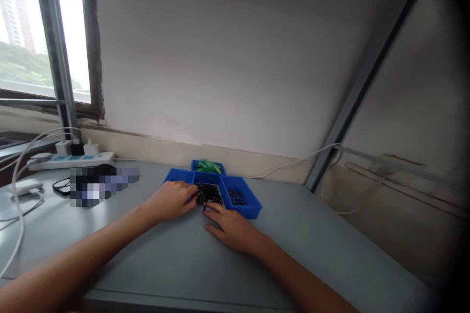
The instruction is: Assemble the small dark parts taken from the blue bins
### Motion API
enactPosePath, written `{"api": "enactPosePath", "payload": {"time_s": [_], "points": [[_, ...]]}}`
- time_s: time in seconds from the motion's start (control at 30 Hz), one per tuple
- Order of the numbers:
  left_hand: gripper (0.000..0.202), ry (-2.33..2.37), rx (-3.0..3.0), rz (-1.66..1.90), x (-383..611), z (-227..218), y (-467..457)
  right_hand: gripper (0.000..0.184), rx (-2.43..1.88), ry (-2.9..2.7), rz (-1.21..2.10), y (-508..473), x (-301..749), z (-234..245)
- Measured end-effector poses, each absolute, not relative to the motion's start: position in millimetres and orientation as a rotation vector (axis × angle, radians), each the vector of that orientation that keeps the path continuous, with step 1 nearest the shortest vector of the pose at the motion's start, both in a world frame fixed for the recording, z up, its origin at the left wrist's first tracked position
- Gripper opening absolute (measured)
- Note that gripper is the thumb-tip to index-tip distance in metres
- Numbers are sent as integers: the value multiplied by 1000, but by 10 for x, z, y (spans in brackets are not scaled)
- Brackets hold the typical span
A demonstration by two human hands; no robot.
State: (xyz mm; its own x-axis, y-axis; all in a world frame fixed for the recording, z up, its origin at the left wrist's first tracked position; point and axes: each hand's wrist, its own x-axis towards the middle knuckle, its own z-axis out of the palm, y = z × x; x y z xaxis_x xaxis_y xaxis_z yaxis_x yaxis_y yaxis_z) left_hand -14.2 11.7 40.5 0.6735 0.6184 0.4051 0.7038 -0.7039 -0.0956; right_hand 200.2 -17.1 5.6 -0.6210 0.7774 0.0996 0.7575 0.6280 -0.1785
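Observation:
Many small black parts (pixel 208 194) lie heaped in the middle compartment of a blue plastic bin (pixel 253 211). My left hand (pixel 174 199) reaches over the bin's left side, its fingers bent to the edge of the heap; whatever its tips hold is too small to make out. From the near right, my right hand (pixel 233 227), with a ring on one finger, extends over the front of the bin. Its fingers are apart, and the tips touch or nearly touch black pieces at the heap's near edge. A few small dark parts (pixel 237 197) sit in the right compartment.
Behind the heap, a smaller blue bin (pixel 207 166) holds green plastic packaging (pixel 209 165). To the left are a white power strip (pixel 82 160) with plugs, white cables (pixel 20 205) and a blurred-out dark object (pixel 99 186). A metal post (pixel 330 142) rises at the right.

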Motion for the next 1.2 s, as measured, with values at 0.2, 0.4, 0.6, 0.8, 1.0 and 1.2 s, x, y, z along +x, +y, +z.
{"api": "enactPosePath", "payload": {"time_s": [0.2,0.4,0.6,0.8,1.0,1.2], "points": [[17,-1371,-2439,-457,-278,433,249,39,-1242,-2705,177,-169,1973,73],[20,-1480,-2381,-395,-311,364,288,42,-1281,-2691,209,-180,1989,99],[18,-915,-2689,-503,-131,354,128,46,-1345,-2644,142,-142,1946,29],[13,-702,-2932,-330,-7,182,-44,24,-1309,-2646,134,-148,1945,32],[12,-840,-2918,-189,-7,116,-41,19,-1252,-2648,147,-120,2006,52],[19,-1062,-2773,-169,6,72,2,20,-1213,-2639,192,-91,2029,68]]}}
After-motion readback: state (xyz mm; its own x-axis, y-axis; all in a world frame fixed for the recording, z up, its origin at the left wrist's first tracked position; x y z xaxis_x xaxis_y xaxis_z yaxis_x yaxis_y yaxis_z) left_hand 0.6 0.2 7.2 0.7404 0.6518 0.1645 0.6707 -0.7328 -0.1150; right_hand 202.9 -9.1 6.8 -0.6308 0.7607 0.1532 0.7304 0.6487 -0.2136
